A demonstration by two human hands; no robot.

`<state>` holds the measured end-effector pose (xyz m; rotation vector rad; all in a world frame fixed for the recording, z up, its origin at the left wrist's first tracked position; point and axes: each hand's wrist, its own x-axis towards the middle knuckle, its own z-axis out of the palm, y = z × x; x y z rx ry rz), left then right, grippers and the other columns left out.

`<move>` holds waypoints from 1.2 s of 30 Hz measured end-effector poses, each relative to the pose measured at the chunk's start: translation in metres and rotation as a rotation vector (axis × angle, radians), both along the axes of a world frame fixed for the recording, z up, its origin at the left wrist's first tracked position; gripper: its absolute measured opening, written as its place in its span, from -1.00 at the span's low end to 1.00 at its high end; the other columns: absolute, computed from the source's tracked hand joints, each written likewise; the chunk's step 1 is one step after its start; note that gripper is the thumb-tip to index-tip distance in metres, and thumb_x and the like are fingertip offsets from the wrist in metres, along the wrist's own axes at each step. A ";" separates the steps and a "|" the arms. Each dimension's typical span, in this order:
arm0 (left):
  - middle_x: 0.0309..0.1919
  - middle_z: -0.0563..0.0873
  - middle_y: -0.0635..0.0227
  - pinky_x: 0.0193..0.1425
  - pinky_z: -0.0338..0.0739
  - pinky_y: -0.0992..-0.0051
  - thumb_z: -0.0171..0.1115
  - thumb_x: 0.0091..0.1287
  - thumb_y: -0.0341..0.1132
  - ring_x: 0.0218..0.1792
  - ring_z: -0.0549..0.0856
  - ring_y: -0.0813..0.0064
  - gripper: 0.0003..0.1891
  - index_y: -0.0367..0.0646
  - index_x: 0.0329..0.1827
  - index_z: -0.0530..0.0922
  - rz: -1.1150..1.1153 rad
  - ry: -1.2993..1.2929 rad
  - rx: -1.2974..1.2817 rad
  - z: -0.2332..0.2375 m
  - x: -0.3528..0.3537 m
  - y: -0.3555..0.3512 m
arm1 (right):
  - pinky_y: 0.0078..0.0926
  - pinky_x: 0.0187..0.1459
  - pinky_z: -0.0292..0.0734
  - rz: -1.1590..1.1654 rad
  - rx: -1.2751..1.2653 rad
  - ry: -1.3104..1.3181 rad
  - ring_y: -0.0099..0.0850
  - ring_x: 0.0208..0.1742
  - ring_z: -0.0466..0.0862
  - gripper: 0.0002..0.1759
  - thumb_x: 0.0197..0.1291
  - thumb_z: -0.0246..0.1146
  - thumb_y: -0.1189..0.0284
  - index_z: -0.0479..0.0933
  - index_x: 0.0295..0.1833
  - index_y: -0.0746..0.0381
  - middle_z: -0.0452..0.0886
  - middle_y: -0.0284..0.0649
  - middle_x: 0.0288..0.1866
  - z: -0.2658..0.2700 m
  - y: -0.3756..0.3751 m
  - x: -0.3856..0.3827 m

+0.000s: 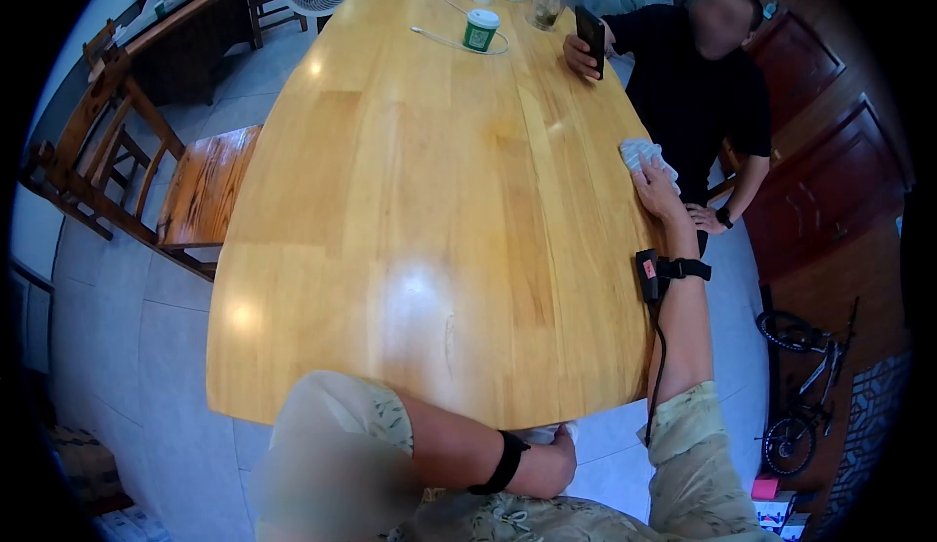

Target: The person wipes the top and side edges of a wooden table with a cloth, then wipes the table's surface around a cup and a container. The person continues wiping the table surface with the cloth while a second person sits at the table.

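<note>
My right hand point(659, 191) reaches out along the right edge of the wooden table point(429, 181). Its fingers press on a grey-and-white striped cloth point(637, 155) lying on the tabletop at that edge. A black strap with a small black box point(648, 276) and a cable is on my right forearm. My left hand point(560, 461) is bent in front of my body, just off the near table edge. A bit of something white shows beside it, and its fingers are mostly hidden.
Across the right edge stands another person point(698, 83) holding a phone point(590, 40). A green-and-white cup point(480, 30), a white cable and a glass jar point(546, 7) stand at the far end. A wooden chair point(210, 181) is left; a bicycle point(810, 386) is right.
</note>
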<state>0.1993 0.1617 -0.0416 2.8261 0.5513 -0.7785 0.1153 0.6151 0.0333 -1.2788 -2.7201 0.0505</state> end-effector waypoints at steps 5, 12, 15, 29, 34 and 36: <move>0.32 0.69 0.15 0.25 0.56 -0.33 0.39 0.35 -0.11 0.28 0.65 -0.07 -0.53 -0.10 0.28 0.70 -0.050 -0.128 -0.013 0.030 -0.024 0.001 | 0.08 0.67 -0.19 0.165 -0.089 -0.082 0.28 0.72 -0.06 -0.30 0.56 -0.04 -0.02 0.16 0.70 -0.04 -0.06 0.15 0.76 0.010 0.014 -0.014; 0.35 0.66 0.20 0.21 0.57 -0.29 0.37 0.33 -0.10 0.25 0.67 0.00 -0.52 -0.12 0.26 0.70 -0.018 -0.089 0.094 0.031 -0.034 -0.009 | -0.07 0.70 -0.32 0.527 -0.126 -0.129 0.10 0.77 -0.18 -0.27 0.59 -0.08 -0.02 0.11 0.71 0.09 -0.07 0.11 0.77 0.014 -0.077 -0.149; 0.28 0.70 0.12 0.20 0.57 -0.28 0.38 0.31 -0.12 0.23 0.68 -0.06 -0.51 -0.14 0.26 0.70 -0.008 -0.105 0.138 0.001 -0.013 -0.004 | 0.11 0.68 -0.30 0.607 -0.140 -0.132 0.23 0.75 -0.21 -0.28 0.57 -0.06 -0.06 0.09 0.72 -0.10 -0.10 0.05 0.78 0.024 -0.147 -0.207; 0.18 0.77 0.07 0.17 0.57 -0.29 0.43 0.27 -0.05 0.16 0.71 -0.13 -0.49 -0.14 0.21 0.73 0.153 -0.194 0.077 -0.051 0.026 0.005 | 0.14 0.67 -0.20 0.704 -0.116 -0.128 0.22 0.74 -0.10 -0.27 0.56 -0.12 -0.14 0.07 0.73 -0.15 -0.07 0.08 0.77 0.034 -0.192 -0.274; 0.26 0.73 0.14 0.22 0.54 -0.34 0.42 0.29 -0.01 0.23 0.67 -0.12 -0.46 -0.08 0.27 0.70 0.002 -0.075 0.045 -0.008 -0.001 0.001 | -0.05 0.70 -0.23 0.416 -0.004 -0.131 0.03 0.77 -0.12 -0.18 0.51 -0.11 -0.17 0.04 0.74 -0.04 -0.06 0.06 0.77 0.007 -0.043 -0.200; 0.31 0.68 0.21 0.27 0.50 -0.33 0.40 0.30 0.04 0.28 0.63 -0.07 -0.43 -0.05 0.31 0.67 0.001 -0.012 0.011 0.001 -0.002 0.004 | -0.07 0.70 -0.27 0.263 -0.025 -0.146 0.02 0.78 -0.13 -0.14 0.51 -0.12 -0.21 0.01 0.75 -0.01 -0.08 0.09 0.77 0.008 -0.004 -0.146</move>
